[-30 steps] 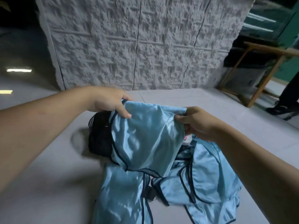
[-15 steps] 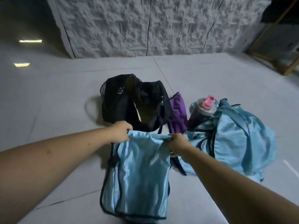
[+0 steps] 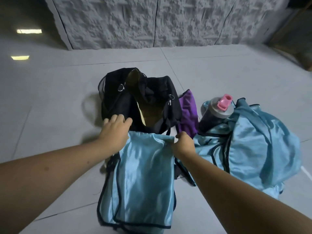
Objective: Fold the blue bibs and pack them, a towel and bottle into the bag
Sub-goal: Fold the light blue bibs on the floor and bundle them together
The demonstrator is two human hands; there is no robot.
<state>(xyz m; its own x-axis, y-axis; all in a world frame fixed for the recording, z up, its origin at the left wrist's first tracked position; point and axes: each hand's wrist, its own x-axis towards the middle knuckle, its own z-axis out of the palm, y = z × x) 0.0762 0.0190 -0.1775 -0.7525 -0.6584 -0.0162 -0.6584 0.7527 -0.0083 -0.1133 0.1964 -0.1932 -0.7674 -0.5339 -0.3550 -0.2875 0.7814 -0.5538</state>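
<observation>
Right hand (image 3: 183,143) pinches one bib (image 3: 143,179); perhaps two more piled (image 3: 253,149).

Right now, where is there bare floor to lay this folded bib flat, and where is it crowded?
Bare floor lies left of the black bag, beyond the left hand, and behind the bag toward the wall. Right of the held bib it is crowded: purple towel, bottle and the bib pile sit close together.
</observation>
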